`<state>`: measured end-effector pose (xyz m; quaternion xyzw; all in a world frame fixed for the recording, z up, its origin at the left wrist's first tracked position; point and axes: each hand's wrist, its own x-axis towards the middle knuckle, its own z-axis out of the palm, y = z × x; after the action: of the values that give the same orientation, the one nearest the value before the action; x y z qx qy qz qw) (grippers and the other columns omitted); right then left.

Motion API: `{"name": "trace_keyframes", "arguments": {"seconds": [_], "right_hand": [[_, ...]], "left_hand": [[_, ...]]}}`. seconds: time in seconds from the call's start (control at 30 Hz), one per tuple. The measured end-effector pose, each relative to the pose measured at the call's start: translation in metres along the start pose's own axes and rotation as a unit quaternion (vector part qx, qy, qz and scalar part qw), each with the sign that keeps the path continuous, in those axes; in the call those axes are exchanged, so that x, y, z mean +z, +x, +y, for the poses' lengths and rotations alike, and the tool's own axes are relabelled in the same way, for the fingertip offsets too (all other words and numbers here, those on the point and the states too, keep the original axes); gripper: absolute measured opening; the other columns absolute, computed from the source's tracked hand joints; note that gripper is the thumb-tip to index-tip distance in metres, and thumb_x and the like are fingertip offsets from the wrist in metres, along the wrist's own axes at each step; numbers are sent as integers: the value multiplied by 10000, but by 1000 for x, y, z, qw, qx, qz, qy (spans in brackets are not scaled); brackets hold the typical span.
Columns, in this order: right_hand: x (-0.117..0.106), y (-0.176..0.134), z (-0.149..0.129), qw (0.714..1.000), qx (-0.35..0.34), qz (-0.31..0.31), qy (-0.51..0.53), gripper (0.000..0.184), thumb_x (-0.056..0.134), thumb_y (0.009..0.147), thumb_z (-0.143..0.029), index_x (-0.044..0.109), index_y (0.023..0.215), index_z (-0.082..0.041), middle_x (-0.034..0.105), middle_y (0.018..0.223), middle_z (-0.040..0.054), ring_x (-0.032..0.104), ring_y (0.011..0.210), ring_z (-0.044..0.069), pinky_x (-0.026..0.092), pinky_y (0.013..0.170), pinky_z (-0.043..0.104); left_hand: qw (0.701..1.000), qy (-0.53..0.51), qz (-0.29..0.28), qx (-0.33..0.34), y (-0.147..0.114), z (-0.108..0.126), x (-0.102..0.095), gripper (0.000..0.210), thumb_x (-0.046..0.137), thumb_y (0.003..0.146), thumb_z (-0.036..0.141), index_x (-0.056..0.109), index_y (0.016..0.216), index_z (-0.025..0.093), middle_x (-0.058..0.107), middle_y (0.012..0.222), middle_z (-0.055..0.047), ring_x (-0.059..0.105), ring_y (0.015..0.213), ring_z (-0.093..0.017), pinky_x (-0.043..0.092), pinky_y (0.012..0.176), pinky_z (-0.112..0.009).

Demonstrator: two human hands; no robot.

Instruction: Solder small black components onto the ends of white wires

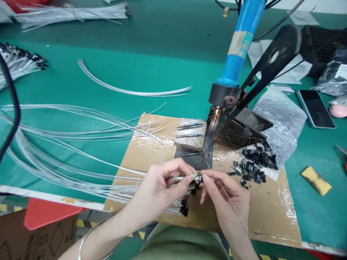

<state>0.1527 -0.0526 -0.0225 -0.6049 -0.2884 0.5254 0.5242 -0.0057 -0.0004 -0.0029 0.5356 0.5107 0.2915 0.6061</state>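
Currently, left hand [164, 182]: your thumb and index finger close in a pinch on a white cable [177, 178], near its end.
Right hand [227, 196]: your thumb and index finger pinch a small black connector [200, 178] at the cable's end; fingertips partly hide the contact.
Thin wire [230, 201]: slants across your right hand, upper end standing clear; cannot tell whether you grip it.
Work position: cable and connector sit above the cardboard [260, 216], between your hands, on the near side of the soldering iron [240, 47].
Iron: blue handle, nose down in a black bracket [271, 65].
Grey block [189, 142]: left of the iron's tip, metal rods lying across it.
Fan [235, 131]: behind the tip, to its right.
Loose connectors [253, 166]: scattered right of your hands, beside the clear plastic bag [284, 122].
Cable bundle [67, 168]: fans out leftward over the green bench [162, 68].
Far right: phone [316, 108]; yellow sponge [316, 180], darkly stained.
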Motion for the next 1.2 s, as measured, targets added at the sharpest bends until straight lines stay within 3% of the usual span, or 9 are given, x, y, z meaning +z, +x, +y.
{"name": "trace_keyframes", "arguments": {"seconds": [0.73,0.8,0.93,1.07,1.2], "right_hand": [[-4,-1,3,1000,15,-22,8,56,823,925,-313,868,892,-304,719,705,-41,599,548,70,529,546,159],[-7,0,7,999,-22,-22,-19,119,768,990,-366,863,961,-302,694,738,-30,597,564,78,513,555,186],[-13,-3,13,992,-98,-17,-71,379,474,1147,-473,818,1173,-314,618,817,-15,566,600,87,468,575,231],[-14,-10,10,987,-105,2,-121,297,461,1158,-400,690,1327,-317,650,770,-49,530,581,95,453,579,234],[-13,-14,5,978,-126,7,-165,258,467,1143,-366,591,1364,-321,697,770,-65,551,618,114,447,620,247]], "left_hand": [[1000,-30,1,-2,1,4,4,140,731,893,225,735,775,149,784,804,-65,673,714,-141,524,638,-207],[999,-32,4,-3,1,4,5,147,728,893,231,730,770,149,787,807,-66,674,714,-139,522,636,-202],[999,-25,19,-6,2,1,6,153,727,885,248,723,767,150,782,805,-65,650,690,-132,506,618,-200],[999,-8,31,-5,3,2,8,168,714,879,265,716,763,143,769,790,-67,618,661,-125,481,591,-199],[999,5,37,4,5,3,10,165,697,880,263,712,770,140,770,809,-74,608,656,-122,472,577,-196]]}}
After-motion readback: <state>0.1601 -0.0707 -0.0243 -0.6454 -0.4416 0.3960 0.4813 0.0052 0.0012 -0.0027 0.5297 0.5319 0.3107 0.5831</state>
